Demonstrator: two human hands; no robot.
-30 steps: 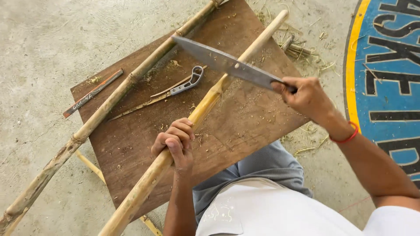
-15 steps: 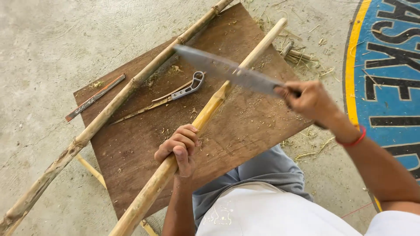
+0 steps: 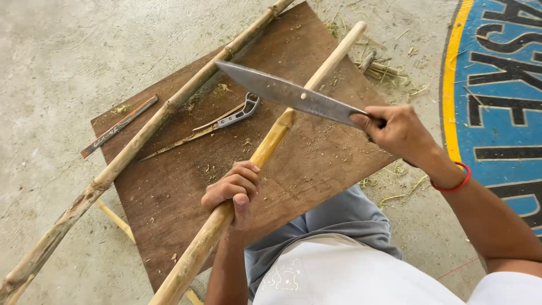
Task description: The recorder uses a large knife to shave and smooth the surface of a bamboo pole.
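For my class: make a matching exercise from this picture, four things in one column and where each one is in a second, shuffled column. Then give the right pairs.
Things:
1. large knife
2. peeled cane
3. rough cane
4. small hand tool

Places:
A. lying on the brown board, between the two canes
B. gripped by the left hand
C. held in the right hand, blade across the peeled cane
D. untouched, along the board's far edge

Pairs: 1-C, 2-B, 3-D, 4-A
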